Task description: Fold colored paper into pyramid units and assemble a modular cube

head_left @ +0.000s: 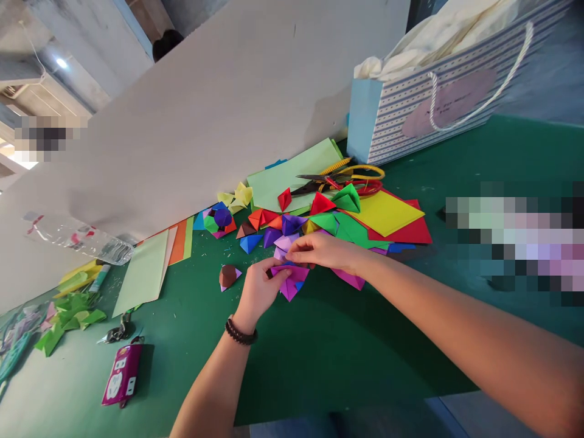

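A magenta folded paper piece (pixel 288 287) with a bit of blue on it is pinched in my left hand (pixel 261 285), thumb on top. My right hand (pixel 322 250) is beside it, fingers bent together at a light purple folded paper piece (pixel 285 242); whether they grip it or the magenta one I cannot make out. Just beyond lie several folded paper pieces, among them a blue one (pixel 250 243), a red one (pixel 322 204) and a green one (pixel 347 198). A small brown and lilac paper shape (pixel 229 277) sits left of my left hand.
Scissors (pixel 365 173) rest on pale green paper (pixel 292 176) near the white partition (pixel 255 91). Yellow paper (pixel 385 213) lies at right. A striped paper bag (pixel 424 103) stands behind. Leftward are a plastic bottle (pixel 82 237), a purple case (pixel 122 374) and green paper scraps (pixel 68 319).
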The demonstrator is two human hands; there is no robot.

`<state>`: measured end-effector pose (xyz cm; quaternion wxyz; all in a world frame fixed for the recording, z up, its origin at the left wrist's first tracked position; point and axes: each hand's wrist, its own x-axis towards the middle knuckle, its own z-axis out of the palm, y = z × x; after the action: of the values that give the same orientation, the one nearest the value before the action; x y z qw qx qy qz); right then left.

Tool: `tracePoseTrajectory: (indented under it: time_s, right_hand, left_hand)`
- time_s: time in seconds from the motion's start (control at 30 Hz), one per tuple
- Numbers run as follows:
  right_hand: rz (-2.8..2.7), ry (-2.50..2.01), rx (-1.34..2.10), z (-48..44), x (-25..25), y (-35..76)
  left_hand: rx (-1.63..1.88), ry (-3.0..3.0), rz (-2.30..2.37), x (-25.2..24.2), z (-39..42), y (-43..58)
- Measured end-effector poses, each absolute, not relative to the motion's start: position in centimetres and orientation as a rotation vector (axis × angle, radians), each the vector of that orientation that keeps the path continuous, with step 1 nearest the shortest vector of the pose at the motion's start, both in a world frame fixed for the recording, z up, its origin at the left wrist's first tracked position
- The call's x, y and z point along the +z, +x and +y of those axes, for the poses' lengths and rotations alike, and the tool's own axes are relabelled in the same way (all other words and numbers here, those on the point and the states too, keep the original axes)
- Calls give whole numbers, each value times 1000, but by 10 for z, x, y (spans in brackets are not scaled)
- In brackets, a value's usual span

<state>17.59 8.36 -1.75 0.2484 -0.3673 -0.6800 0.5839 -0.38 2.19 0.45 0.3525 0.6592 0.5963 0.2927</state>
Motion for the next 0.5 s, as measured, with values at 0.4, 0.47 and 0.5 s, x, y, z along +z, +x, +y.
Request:
tracePoseTrajectory:
  time_s: [0.4,0.47,0.5]
  right_hand:
    - [-1925,-961,1455,78,-16,173]
    - [-1959,-1017,1296,75,-16,170]
    - [-1956,-1036,1245,74,-16,169]
  left_hand:
    - [735,1648,1549,4,24,-6]
    - [730,1663,1579,3,25,-6]
    - [729,1673,1591,2,25,-5]
